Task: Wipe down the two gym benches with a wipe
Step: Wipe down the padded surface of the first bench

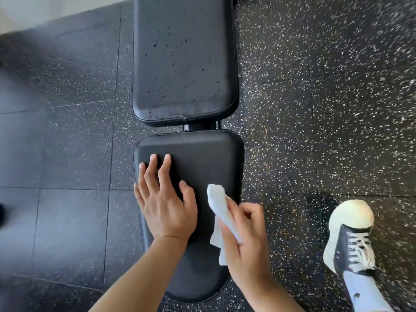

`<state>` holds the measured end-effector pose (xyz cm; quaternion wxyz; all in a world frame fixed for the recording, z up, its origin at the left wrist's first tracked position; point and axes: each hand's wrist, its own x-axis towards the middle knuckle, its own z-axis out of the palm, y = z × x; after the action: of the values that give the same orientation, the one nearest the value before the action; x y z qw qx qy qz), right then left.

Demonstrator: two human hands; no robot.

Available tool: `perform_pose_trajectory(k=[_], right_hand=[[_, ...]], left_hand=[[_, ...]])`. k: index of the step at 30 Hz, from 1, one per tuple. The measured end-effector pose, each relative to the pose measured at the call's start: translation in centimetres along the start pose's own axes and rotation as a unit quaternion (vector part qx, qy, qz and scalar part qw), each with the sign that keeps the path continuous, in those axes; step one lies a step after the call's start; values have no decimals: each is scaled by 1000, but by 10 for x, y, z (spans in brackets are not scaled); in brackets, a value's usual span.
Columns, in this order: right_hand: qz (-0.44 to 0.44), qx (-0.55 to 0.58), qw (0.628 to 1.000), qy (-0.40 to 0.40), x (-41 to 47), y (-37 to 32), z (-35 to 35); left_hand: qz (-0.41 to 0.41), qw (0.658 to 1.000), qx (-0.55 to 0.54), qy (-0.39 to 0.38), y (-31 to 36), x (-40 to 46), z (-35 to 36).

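Note:
A black padded gym bench runs up the middle of the head view. Its seat pad (202,154) is near me and its long back pad (184,64), speckled with droplets, lies beyond a narrow gap. My left hand (164,199) rests flat on the seat pad's left side with fingers spread. My right hand (245,239) grips a crumpled white wipe (219,210) at the seat pad's right edge, the wipe touching the pad. Only one bench is in view.
Dark speckled rubber floor tiles (315,109) surround the bench. My right foot in a black-and-white sneaker (351,239) stands on the floor to the right of the seat. A pale wall base (56,10) shows at the top left.

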<state>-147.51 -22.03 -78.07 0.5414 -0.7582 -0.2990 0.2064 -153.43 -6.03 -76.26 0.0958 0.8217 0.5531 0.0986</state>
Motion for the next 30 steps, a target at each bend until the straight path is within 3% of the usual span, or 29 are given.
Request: perform_pose_trajectory(k=[4,7,9,17,24,27,30], right_hand=[[-11,-1,1000,22,70,4,-2],[80,47,988,121,151,6,3],[121,70,979,146,175,5,6],[146,66,983,91,55,0,1],[66,-35,994,82,134,-4,2],[-40,-170,985,17,165,-13,-1],[-116,-206,967,-91,160,-15,-19]], left_hand=[[6,1000,4,4,-2,0,1],[8,1000,2,3,-2,0,2],[8,1000,8,3,-3,0,2],[-4,1000,5,-9,1,1,-1],[-9,1000,10,-25,4,1,-4],[-11,999,11,-31,3,1,-5],[-9,999,14,-32,1,0,-6]])
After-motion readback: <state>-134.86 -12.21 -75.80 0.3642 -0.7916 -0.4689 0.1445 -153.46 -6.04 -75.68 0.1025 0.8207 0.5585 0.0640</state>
